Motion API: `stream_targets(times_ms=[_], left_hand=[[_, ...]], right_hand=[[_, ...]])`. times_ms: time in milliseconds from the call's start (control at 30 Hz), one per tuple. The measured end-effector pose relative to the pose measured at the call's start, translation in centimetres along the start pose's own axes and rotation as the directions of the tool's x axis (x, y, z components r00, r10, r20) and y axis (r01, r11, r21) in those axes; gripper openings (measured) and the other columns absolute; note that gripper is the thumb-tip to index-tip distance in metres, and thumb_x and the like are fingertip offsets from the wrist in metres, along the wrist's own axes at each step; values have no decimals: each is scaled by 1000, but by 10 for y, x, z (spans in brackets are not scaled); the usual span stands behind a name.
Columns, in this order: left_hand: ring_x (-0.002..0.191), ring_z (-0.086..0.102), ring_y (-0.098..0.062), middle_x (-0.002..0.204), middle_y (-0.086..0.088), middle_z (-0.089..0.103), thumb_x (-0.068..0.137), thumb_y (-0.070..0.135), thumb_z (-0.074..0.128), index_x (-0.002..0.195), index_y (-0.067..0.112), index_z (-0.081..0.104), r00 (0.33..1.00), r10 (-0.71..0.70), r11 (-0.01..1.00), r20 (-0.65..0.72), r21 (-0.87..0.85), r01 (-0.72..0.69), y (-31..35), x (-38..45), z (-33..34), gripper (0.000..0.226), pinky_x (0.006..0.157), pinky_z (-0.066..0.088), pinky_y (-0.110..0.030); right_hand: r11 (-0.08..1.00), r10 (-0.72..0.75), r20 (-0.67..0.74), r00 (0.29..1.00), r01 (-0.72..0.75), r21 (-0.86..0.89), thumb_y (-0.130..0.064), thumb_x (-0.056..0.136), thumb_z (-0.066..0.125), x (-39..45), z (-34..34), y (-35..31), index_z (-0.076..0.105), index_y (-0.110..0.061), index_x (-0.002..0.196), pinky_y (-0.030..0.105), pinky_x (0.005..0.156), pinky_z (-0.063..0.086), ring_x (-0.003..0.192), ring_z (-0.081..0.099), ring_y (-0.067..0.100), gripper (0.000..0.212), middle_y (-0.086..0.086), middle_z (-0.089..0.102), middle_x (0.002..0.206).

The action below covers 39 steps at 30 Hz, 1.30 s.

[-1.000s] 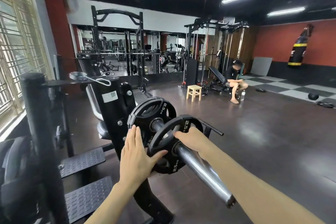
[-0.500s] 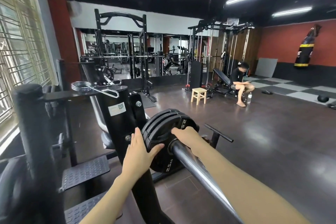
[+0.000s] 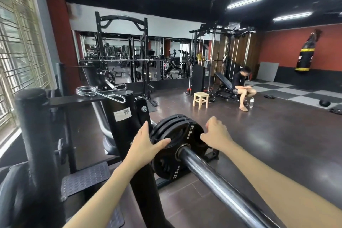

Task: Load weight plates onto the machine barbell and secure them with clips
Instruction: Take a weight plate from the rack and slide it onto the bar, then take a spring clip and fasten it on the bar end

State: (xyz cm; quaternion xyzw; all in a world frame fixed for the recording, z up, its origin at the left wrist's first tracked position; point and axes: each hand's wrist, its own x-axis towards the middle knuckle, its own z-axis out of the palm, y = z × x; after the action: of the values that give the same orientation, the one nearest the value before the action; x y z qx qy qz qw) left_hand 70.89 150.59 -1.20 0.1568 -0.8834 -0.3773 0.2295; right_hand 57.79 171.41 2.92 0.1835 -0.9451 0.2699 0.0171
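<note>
1. The black weight plates (image 3: 174,135) sit together on the barbell sleeve (image 3: 212,177), pushed up close to the black machine post (image 3: 125,126). The front plate says 2.5 kg.
2. The left hand (image 3: 146,144) lies flat on the left edge of the plates. Its fingers are straight and spread, and its thumb rests on the front plate. This grip is wide apart and holds nothing; it only touches.
3. The right hand (image 3: 215,135) is at the right edge of the front plate. Its fingers are a little bent, with the thumb by the rim. I cannot tell if it pinches the plate or just touches it.
4. No clip is on the bar yet. The silver spring clip (image 3: 100,92) lies on the flat top of the machine, well apart from the plates, up and to the left.
5. What could go wrong: I think the plates could slide back along the smooth bar if the bar tips, because nothing locks them.
6. A finger could get squeezed between the plates if they bump together.
7. The clip could fall off its ledge if a reaching hand knocks it.
</note>
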Motion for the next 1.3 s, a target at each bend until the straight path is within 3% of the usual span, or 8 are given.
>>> stream_targets(times_ms=[100,233,367,500,600,800,1167,1300], left_hand=[[139,43,-22,152,-3,44,81,62,70,151,17,33,995,13,999,102,41,-18,6,11,-1,91,110,34,-28],[127,55,-20,143,5,52,80,73,60,149,30,34,990,9,993,140,112,-25,2,15,-1,85,107,44,-42],[129,52,-18,145,6,49,85,72,55,152,30,29,996,33,985,83,166,-46,1,10,5,84,102,44,-39],[144,36,-15,158,4,36,87,64,61,157,22,26,995,29,999,100,21,-31,0,5,-4,89,116,29,-31],[134,49,-15,141,2,54,93,53,61,141,17,53,982,48,994,-184,-83,-64,-4,-1,-34,61,111,36,-27],[112,53,-27,119,-4,62,99,33,54,111,17,66,754,89,963,-651,249,102,-27,20,-157,24,89,44,-39],[104,62,-40,111,-17,69,102,57,27,98,10,50,923,-64,803,-379,529,273,-34,75,-211,52,92,41,-47],[106,63,-40,113,-14,70,100,59,32,109,16,55,906,-114,847,-407,438,303,-27,76,-211,50,86,43,-42]], right_hand=[[994,-68,123,990,78,-73,-16,95,61,14,-9,-1,26,-18,157,39,95,45,121,55,32,72,17,49,146],[975,-158,46,986,163,-152,-15,97,53,28,9,-5,61,-24,136,43,94,54,111,65,34,41,12,70,125],[979,-117,-11,993,113,-168,-17,99,53,22,16,-4,48,-31,149,41,86,56,102,69,35,52,15,68,122],[920,3,213,977,81,-383,-15,100,45,26,-6,-38,43,-11,149,39,97,50,125,57,36,49,16,57,140],[894,-110,132,985,156,-420,-10,98,43,18,-25,-97,51,-5,134,42,101,48,124,54,36,38,17,56,136],[877,-469,79,880,474,-72,-50,102,45,7,15,-218,44,-14,145,41,96,50,118,60,29,55,7,62,133],[863,-483,-28,875,470,-188,-35,103,54,33,58,-260,60,-14,86,37,70,51,93,67,34,28,12,71,94],[852,-517,-59,854,506,-133,-35,102,56,35,59,-247,70,-23,127,41,85,57,99,69,30,31,9,76,102]])
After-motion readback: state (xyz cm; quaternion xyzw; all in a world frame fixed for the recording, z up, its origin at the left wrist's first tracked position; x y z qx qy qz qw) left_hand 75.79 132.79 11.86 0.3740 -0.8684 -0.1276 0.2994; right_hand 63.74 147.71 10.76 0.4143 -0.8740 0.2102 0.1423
